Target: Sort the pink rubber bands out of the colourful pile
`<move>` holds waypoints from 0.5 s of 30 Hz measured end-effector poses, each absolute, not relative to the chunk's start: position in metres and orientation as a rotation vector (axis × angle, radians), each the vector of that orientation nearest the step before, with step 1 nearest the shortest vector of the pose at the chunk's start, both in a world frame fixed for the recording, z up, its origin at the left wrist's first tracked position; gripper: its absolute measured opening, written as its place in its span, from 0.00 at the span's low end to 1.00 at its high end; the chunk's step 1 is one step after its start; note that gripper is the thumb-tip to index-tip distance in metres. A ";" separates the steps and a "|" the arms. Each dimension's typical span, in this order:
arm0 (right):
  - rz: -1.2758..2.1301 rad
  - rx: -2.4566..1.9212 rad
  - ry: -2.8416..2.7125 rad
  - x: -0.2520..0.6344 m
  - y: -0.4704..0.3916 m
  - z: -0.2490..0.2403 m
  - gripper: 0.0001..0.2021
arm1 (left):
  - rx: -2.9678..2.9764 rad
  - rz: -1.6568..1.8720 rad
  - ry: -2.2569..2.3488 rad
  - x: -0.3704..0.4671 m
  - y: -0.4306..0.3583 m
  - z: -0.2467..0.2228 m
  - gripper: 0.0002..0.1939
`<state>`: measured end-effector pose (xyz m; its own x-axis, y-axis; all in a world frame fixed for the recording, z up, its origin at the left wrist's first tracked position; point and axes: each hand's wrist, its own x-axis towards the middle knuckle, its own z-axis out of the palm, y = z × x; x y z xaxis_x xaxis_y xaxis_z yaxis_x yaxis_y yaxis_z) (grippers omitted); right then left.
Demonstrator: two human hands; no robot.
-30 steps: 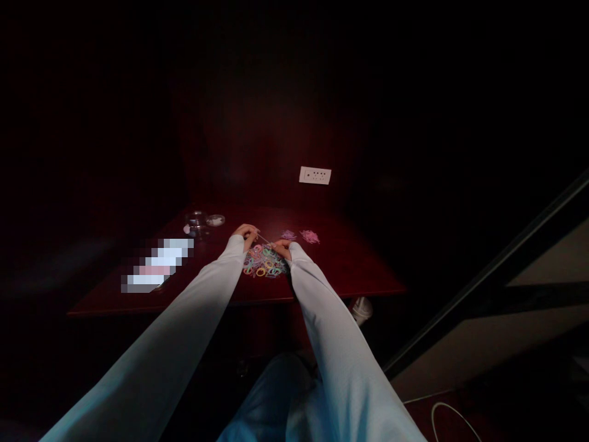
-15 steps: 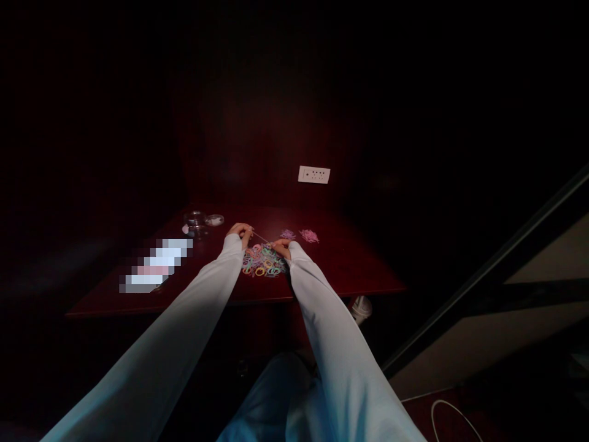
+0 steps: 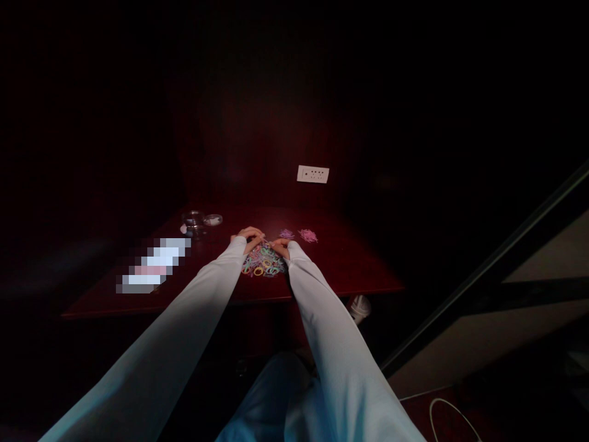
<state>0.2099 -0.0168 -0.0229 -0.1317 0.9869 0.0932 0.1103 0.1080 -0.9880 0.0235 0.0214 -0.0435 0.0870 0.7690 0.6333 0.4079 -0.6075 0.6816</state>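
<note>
A loose pile of mixed-colour elastic bands [image 3: 264,263] lies near the front edge of the dark red table [image 3: 340,270]. Over the pile's back left side is my left hand [image 3: 251,235], its fingers bent and pinched together close to my right hand. My right hand [image 3: 279,244] is closed at the back right of the pile. A small pinkish band seems to run between the fingertips, too small to make out fully. Beyond my right hand lie a small purple heap of bands [image 3: 286,234] and a pink heap [image 3: 308,236].
At the back left stands a clear round jar [image 3: 194,222] beside a clear lid [image 3: 213,220]. A blurred, pale flat object [image 3: 159,264] lies on the left. A white socket plate [image 3: 313,174] is on the wall; a whitish object [image 3: 361,309] shows below the table's right edge.
My left hand has moved right, towards my right hand. The thin band that was stretched between the hands is now short and slack. The view has shifted slightly.
</note>
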 end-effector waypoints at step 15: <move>1.186 -1.142 -1.466 0.215 -0.022 -0.019 0.20 | 2.068 1.416 1.046 0.021 0.026 -0.043 0.16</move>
<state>0.2147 -0.0218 -0.0192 -0.1650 0.9820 0.0921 0.1145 0.1118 -0.9871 0.0213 0.0263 -0.0431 0.1972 0.7754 0.5999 0.3451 -0.6277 0.6978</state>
